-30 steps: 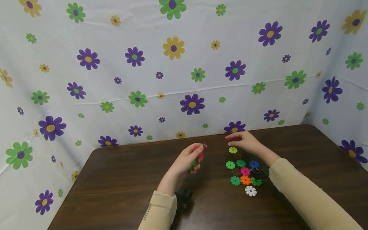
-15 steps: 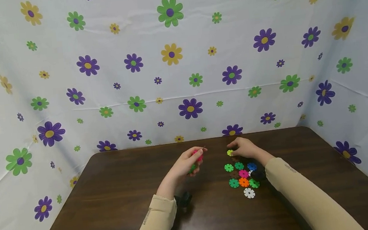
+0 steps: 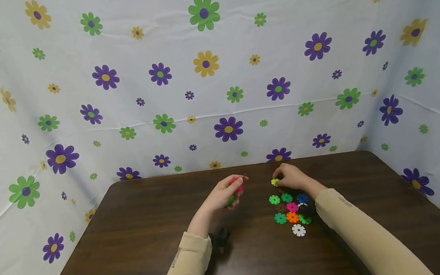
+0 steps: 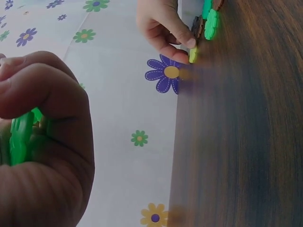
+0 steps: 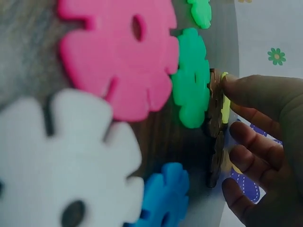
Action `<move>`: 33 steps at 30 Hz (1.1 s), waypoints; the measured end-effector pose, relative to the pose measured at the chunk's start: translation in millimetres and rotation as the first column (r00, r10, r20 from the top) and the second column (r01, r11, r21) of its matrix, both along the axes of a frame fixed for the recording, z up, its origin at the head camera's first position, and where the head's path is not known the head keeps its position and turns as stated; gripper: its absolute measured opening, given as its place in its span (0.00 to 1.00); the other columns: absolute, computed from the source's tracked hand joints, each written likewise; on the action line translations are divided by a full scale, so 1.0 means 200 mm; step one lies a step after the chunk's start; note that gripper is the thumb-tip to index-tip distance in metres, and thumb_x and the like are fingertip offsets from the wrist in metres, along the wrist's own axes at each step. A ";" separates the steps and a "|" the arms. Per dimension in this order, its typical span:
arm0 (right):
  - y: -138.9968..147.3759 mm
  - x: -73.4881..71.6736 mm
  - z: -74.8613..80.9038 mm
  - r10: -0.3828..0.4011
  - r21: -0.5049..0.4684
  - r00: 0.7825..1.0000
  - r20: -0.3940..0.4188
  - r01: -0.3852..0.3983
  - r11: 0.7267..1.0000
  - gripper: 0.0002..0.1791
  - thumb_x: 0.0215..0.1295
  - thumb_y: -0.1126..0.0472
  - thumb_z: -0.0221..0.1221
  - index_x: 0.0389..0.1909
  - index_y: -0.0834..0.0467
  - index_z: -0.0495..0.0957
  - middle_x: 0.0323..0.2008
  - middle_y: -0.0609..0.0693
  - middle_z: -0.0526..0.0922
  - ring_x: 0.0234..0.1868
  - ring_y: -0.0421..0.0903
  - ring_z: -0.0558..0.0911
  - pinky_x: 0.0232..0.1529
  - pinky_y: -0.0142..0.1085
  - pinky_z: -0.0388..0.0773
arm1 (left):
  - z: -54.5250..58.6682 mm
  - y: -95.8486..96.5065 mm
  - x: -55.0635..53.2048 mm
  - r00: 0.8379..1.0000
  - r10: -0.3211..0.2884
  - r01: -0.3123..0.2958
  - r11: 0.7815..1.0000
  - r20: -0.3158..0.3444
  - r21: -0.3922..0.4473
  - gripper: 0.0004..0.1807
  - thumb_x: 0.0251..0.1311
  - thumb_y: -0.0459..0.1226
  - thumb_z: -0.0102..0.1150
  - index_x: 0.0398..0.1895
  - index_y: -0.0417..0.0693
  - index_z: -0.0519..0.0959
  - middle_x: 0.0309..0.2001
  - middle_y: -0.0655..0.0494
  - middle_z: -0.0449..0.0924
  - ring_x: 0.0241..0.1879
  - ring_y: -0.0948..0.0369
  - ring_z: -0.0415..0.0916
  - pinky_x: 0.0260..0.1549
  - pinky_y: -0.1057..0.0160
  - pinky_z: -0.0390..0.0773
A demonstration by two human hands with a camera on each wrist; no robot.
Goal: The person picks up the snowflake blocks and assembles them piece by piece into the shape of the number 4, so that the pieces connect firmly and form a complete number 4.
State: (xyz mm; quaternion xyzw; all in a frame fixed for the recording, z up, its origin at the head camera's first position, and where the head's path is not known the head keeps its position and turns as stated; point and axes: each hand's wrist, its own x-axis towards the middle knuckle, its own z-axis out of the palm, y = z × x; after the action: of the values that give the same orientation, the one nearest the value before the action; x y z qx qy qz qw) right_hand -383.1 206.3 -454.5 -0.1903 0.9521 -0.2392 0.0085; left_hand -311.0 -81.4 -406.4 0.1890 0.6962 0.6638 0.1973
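My left hand (image 3: 222, 193) is raised over the table's middle and grips several notched plastic flower discs, a pink disc (image 3: 238, 184) and a green disc (image 3: 230, 201) among them. Its curled fingers hide part of the bunch; a green edge also shows inside them in the left wrist view. Near the table's far edge, my right hand (image 3: 292, 177) pinches a yellow flower disc (image 5: 226, 101) between thumb and index finger. Its other fingers are loosely bent. A brown disc (image 5: 215, 106) lies right beside the yellow one.
Several more discs lie flat on the dark wooden table (image 3: 153, 230) nearer the body: green (image 3: 274, 199), blue (image 3: 302, 198), pink (image 3: 292, 207), orange (image 3: 292, 217) and white (image 3: 299, 230). A flower-printed curtain (image 3: 184, 136) stands behind the table and along its sides.
My right hand has come down onto the yellow disc and its thumb and index finger have closed on it. The left hand keeps its hold, almost still. The head view has shifted slightly.
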 end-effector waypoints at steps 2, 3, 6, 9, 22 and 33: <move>-0.01 0.00 0.01 0.009 0.006 1.000 0.007 -0.009 1.000 0.11 0.57 0.61 0.67 0.39 0.62 0.83 0.43 0.59 0.77 0.43 0.55 0.77 0.51 0.52 0.73 | 0.00 0.00 0.00 1.000 0.004 -0.004 1.000 0.005 -0.002 0.22 0.70 0.51 0.51 0.58 0.46 0.72 0.26 0.54 0.66 0.15 0.62 0.60 0.12 0.66 0.60; -0.01 0.00 0.01 0.004 0.004 1.000 0.013 -0.004 1.000 0.11 0.57 0.61 0.67 0.39 0.62 0.83 0.43 0.59 0.77 0.43 0.55 0.77 0.51 0.52 0.73 | -0.01 -0.01 0.00 1.000 0.004 -0.004 1.000 0.002 -0.006 0.23 0.70 0.51 0.51 0.58 0.46 0.72 0.26 0.54 0.67 0.15 0.62 0.60 0.11 0.66 0.60; -0.01 0.01 0.01 -0.013 0.005 1.000 0.017 0.013 1.000 0.10 0.58 0.61 0.67 0.39 0.62 0.82 0.42 0.58 0.76 0.41 0.53 0.76 0.50 0.51 0.73 | -0.01 -0.01 0.00 1.000 0.001 -0.001 1.000 -0.007 -0.013 0.23 0.69 0.52 0.51 0.58 0.47 0.72 0.26 0.54 0.67 0.15 0.62 0.61 0.12 0.66 0.60; -0.01 0.01 0.02 -0.014 0.007 1.000 0.015 0.014 1.000 0.10 0.58 0.61 0.67 0.38 0.62 0.81 0.41 0.57 0.75 0.39 0.52 0.75 0.49 0.51 0.74 | -0.01 0.00 0.00 1.000 -0.004 0.004 1.000 -0.018 -0.018 0.24 0.69 0.53 0.51 0.58 0.47 0.72 0.26 0.54 0.67 0.16 0.62 0.61 0.12 0.66 0.61; 0.01 0.02 0.00 0.044 -0.041 0.999 -0.028 -0.045 0.998 0.15 0.60 0.54 0.66 0.38 0.63 0.80 0.36 0.56 0.75 0.36 0.51 0.74 0.44 0.48 0.74 | -0.01 0.01 0.01 1.000 -0.014 0.013 1.000 -0.026 -0.020 0.26 0.70 0.51 0.50 0.60 0.42 0.71 0.26 0.54 0.66 0.16 0.62 0.62 0.12 0.68 0.63; -0.01 0.01 0.00 0.015 -0.010 1.000 0.006 -0.015 1.000 0.17 0.56 0.58 0.69 0.44 0.63 0.82 0.45 0.58 0.77 0.46 0.56 0.77 0.52 0.53 0.72 | 0.00 0.00 0.01 0.999 0.002 -0.003 1.000 -0.033 -0.027 0.21 0.71 0.49 0.50 0.58 0.45 0.72 0.26 0.55 0.67 0.15 0.62 0.61 0.12 0.68 0.63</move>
State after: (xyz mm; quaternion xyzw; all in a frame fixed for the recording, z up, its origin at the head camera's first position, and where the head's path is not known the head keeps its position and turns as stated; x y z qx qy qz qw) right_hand -381.7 203.4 -453.8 -0.1967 0.9494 -0.2447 0.0123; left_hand -309.5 -80.8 -406.9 0.1964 0.7086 0.6513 0.1875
